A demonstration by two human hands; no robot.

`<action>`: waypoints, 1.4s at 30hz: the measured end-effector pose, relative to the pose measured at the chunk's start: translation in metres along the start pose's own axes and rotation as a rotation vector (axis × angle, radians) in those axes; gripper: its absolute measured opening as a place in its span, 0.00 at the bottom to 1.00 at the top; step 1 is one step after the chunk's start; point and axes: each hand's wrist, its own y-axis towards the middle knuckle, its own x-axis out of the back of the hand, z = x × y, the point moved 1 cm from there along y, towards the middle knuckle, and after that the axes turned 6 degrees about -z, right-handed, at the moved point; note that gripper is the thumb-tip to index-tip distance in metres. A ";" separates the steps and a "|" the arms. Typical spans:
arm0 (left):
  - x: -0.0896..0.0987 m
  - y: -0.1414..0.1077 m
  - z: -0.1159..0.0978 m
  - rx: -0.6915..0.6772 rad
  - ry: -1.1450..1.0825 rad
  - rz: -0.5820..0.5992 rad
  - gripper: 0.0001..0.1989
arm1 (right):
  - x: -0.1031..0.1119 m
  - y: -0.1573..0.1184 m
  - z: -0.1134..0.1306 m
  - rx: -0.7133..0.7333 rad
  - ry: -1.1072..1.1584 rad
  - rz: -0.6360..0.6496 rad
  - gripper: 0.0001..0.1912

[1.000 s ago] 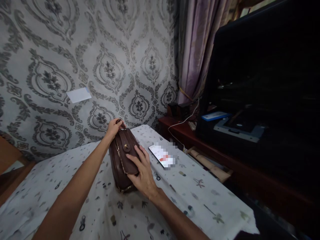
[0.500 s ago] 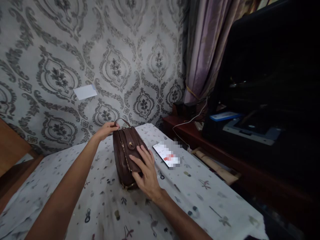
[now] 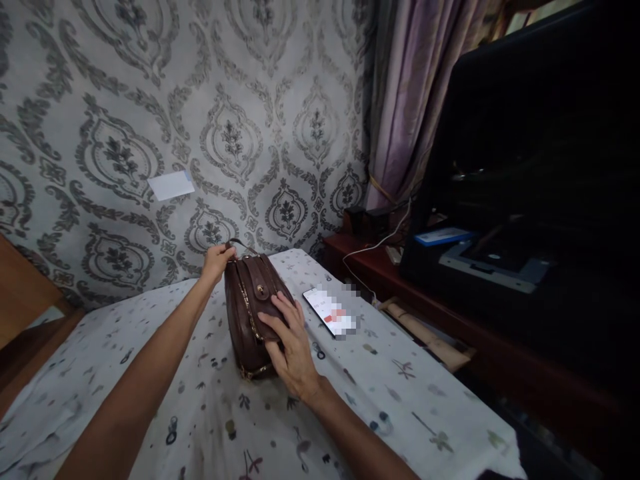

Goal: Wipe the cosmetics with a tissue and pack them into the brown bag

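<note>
A dark brown leather handbag [image 3: 243,313] with gold zips, a flap clasp and a thin top handle stands on a patterned white cloth. At its far upper corner, close to the handle's base, my left hand [image 3: 219,261] is closed in a pinch on the bag. Whether a zip pull lies between those fingertips is too small to tell. My right hand [image 3: 293,350] rests on the near right side, fingers spread over the leather below the clasp. The gold zip [image 3: 250,310] runs along the left of the flap.
Right of the bag lies a lit phone [image 3: 327,313], partly blurred out. Beyond the cloth [image 3: 400,413] are a dark red cabinet [image 3: 370,257], a white cable [image 3: 380,241] and a large black screen [image 3: 525,133]. Patterned wallpaper with a white card [image 3: 171,185] is ahead.
My left hand's wrist has turned slightly, with its fingers still at the bag's far corner. My right hand stays on the bag. The view has shifted a little.
</note>
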 end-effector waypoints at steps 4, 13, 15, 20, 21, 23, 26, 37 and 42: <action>-0.005 -0.007 0.000 0.063 -0.037 -0.048 0.14 | 0.000 0.001 0.001 -0.018 -0.003 0.011 0.24; -0.005 -0.014 -0.017 0.158 -0.006 -0.016 0.13 | 0.000 0.004 0.004 -0.026 -0.027 -0.015 0.23; -0.006 -0.010 -0.026 0.184 0.033 0.017 0.13 | 0.000 0.004 0.005 -0.024 -0.041 -0.021 0.23; -0.017 0.003 -0.046 0.238 0.132 0.087 0.14 | 0.002 0.005 0.006 0.009 -0.040 -0.055 0.21; -0.020 0.004 -0.050 0.240 0.148 0.097 0.14 | 0.002 0.004 0.006 0.015 -0.039 -0.058 0.21; -0.026 0.007 -0.055 0.225 0.172 0.108 0.14 | 0.002 0.003 0.005 0.016 -0.046 -0.052 0.22; -0.034 0.006 -0.060 0.166 0.185 0.111 0.13 | 0.002 0.001 0.004 0.010 -0.067 -0.026 0.23; -0.044 -0.015 -0.065 -0.131 0.212 0.079 0.05 | 0.001 -0.001 0.000 0.027 -0.080 0.033 0.24; -0.043 -0.022 -0.065 -0.174 0.207 0.083 0.04 | -0.001 -0.001 -0.002 0.019 -0.068 0.056 0.24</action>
